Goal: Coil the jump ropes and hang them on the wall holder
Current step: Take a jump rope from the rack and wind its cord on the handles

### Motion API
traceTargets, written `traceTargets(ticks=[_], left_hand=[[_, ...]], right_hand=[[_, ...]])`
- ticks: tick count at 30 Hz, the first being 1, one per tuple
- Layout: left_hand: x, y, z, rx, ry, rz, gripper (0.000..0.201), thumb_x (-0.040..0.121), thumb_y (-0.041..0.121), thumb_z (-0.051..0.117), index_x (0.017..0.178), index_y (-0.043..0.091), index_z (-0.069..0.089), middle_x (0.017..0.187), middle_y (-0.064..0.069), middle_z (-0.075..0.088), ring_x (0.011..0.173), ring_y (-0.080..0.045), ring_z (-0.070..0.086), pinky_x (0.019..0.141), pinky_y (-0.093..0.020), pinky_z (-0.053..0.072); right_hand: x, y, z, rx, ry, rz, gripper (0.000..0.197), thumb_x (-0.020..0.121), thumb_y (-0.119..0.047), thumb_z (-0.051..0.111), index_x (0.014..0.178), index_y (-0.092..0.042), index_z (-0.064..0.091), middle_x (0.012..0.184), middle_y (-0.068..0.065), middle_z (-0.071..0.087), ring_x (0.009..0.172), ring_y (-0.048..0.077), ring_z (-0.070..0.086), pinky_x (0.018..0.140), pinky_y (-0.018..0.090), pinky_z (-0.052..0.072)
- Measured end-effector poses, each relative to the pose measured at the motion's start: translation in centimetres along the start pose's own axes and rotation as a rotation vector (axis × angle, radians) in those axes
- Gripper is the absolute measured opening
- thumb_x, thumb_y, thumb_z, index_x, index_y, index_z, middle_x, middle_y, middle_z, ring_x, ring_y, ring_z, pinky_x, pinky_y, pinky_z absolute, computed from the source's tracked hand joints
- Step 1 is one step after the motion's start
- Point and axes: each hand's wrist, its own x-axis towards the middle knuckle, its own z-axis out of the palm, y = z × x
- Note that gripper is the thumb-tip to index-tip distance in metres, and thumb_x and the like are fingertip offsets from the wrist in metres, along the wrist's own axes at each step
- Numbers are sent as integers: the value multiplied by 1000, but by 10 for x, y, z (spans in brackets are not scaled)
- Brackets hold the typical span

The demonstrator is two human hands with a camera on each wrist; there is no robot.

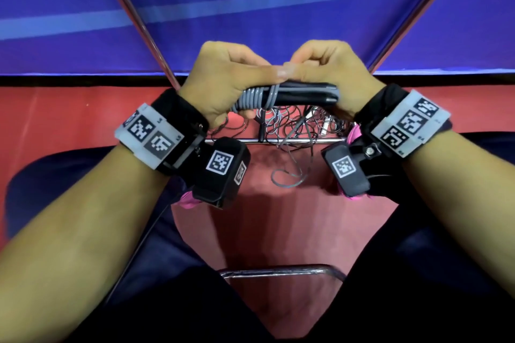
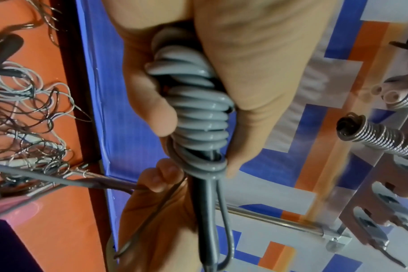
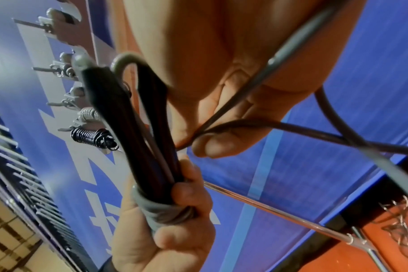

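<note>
I judge the job as partly done. In the left wrist view the wall holder [image 2: 375, 184] sits at 3 o'clock and already carries at least two wound bundles: a striped one [image 2: 375, 136] and a paler one [image 2: 401, 95] above it. Several of its hooks look bare, though blur keeps me from counting them.

The jump rope [image 1: 292, 95] I am working on is in mid-air between my hands, at 12 o'clock in the head view. Its two black handles [image 3: 119, 128] lie side by side. Grey turns [image 2: 198, 114] are wrapped tightly round their 9 o'clock end, and the 3 o'clock end is not yet covered. My left hand [image 1: 223, 78] has its fingers clenched round the wrapped part. My right hand [image 1: 328, 72] pinches the loose cord [image 3: 280, 127] between thumb and forefinger, so the winding seems unfinished. This rope has yet to be hung.

More remains. A tangle of thin ropes [image 1: 292, 122] lies at 6 o'clock from my hands, just beyond a chrome rail [image 1: 250, 141]. I cannot tell whether that rail belongs to a basket that holds them or whether they lie on the red floor. I also cannot tell how many ropes are in the heap.
</note>
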Motion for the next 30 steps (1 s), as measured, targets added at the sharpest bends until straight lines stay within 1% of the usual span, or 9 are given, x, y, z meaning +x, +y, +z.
traceTargets(ticks=[4,6,9,13,17,20,25,28,30], left_hand=[[2,2,1,-121,58,-20,27,57,28,90,62,12,70,74,-23,65,44,-24,55,36,-23,44],[4,3,3,-159,117,-22,24,63,25,88,66,10,69,74,-21,65,45,-24,55,37,-23,43],[8,2,4,-157,219,-6,23,69,24,84,72,7,69,72,-19,64,49,-26,58,39,-23,45],[10,2,6,-90,313,36,19,79,16,84,72,6,69,69,-14,65,50,-25,63,39,-25,48],[12,3,8,-49,371,86,19,80,11,82,69,9,67,63,-7,65,49,-23,63,40,-26,49],[14,2,9,-5,372,123,13,79,11,83,75,11,70,71,-7,70,52,-22,66,44,-29,53],[12,-5,5,33,314,218,11,72,18,85,81,16,79,84,-6,77,77,-16,72,76,-38,60],[8,-7,3,-28,203,158,22,71,18,89,85,5,79,85,-18,76,75,-27,71,76,-48,60],[6,-5,2,-28,175,97,24,70,12,91,87,3,77,85,-19,76,72,-29,72,70,-47,62]], right_hand=[[3,3,11,132,6,-19,18,85,-6,65,68,-11,66,64,16,61,45,20,54,44,24,44],[3,4,12,68,31,-46,23,87,2,60,74,-15,69,64,14,62,47,21,56,46,26,47],[2,7,16,-43,49,-87,17,92,11,49,92,-3,59,63,8,63,50,20,59,52,29,50],[-2,11,27,95,75,-17,15,76,0,56,90,0,59,77,15,63,53,22,58,53,31,50],[-4,14,30,260,71,32,29,80,-11,62,105,4,62,85,15,66,55,20,57,51,28,49],[-3,18,30,233,90,18,24,87,-12,66,106,2,64,84,13,66,56,15,58,50,24,50],[-5,25,31,216,102,73,4,92,-3,65,96,-3,67,68,5,64,50,11,59,44,20,49],[-8,25,31,185,97,82,4,94,-7,64,93,-8,67,70,6,69,46,10,60,40,20,48],[-9,25,30,128,78,87,9,95,-11,63,87,-9,67,68,5,70,43,10,59,38,20,46]])
